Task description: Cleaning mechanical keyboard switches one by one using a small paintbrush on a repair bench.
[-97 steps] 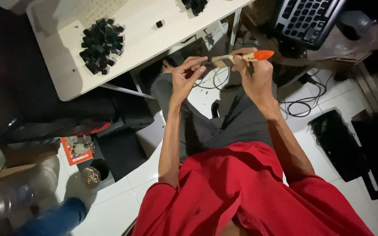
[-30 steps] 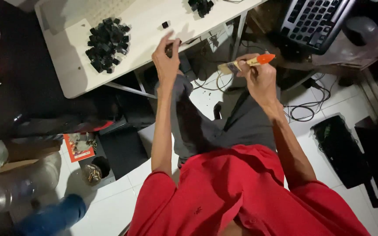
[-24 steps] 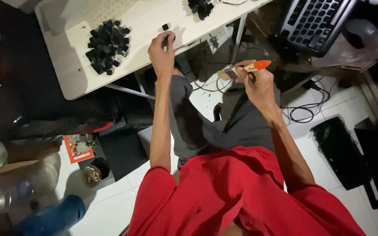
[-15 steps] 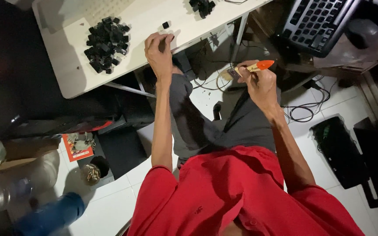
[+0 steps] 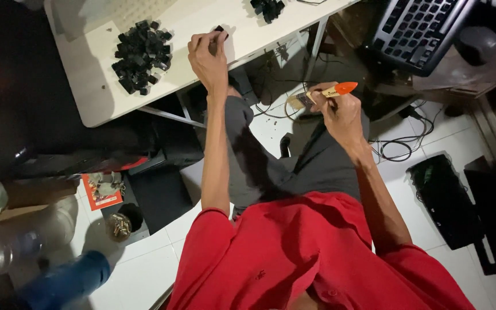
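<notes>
My left hand (image 5: 206,56) reaches up to the near edge of the white table (image 5: 96,100), its fingers closed around a small black keycap (image 5: 219,30). My right hand (image 5: 335,109) hovers over my lap and grips a small brush with a wooden handle and an orange end (image 5: 322,95). A pile of black keycaps (image 5: 139,55) lies on the table to the left of my left hand. A smaller heap of keycaps (image 5: 267,8) sits at the table's far edge.
A dark keyboard (image 5: 417,31) rests at the upper right. Cables (image 5: 400,146) trail across the white tiled floor. A black box (image 5: 446,198) stands at the right. Bottles (image 5: 58,275) and an orange booklet (image 5: 101,189) lie at the lower left.
My left hand left the brush and rose to the table edge, closing on a single keycap. My right hand kept the brush and sank slightly toward my lap.
</notes>
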